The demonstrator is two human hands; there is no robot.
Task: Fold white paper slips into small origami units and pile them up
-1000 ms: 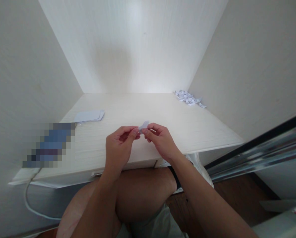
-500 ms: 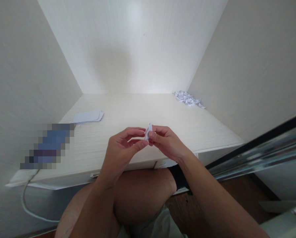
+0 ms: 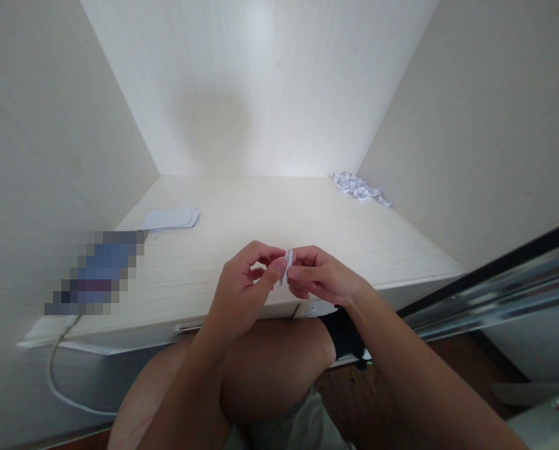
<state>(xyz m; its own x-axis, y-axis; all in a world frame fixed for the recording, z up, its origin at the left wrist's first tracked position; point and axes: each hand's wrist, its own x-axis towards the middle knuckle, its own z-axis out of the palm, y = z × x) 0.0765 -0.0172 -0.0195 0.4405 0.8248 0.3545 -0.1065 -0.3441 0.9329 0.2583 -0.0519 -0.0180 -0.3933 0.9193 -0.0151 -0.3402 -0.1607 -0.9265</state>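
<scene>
A small folded piece of white paper (image 3: 286, 265) is held upright between my two hands, over the front edge of the desk. My left hand (image 3: 253, 275) pinches its left side between thumb and fingertips. From the other side, the thumb and fingers of my right hand (image 3: 319, 273) close on the same paper. The fingers cover part of the folds. Towards the back left of the desk lies a small stack of flat white paper (image 3: 169, 218). A heap of folded white paper pieces (image 3: 356, 185) rests in the far right corner.
The white desk (image 3: 242, 206) has walls on its left, back and right. A blurred-out blue object (image 3: 101, 269) is at the left, with a pale cable (image 3: 52, 369) hanging below it. My legs (image 3: 274, 369) are under the front edge. A dark-edged panel (image 3: 508, 275) stands at the right.
My left hand has closed onto the paper, its thumb now pressing it. The paper has turned to show a narrower side, and both hands have shifted slightly right and down.
</scene>
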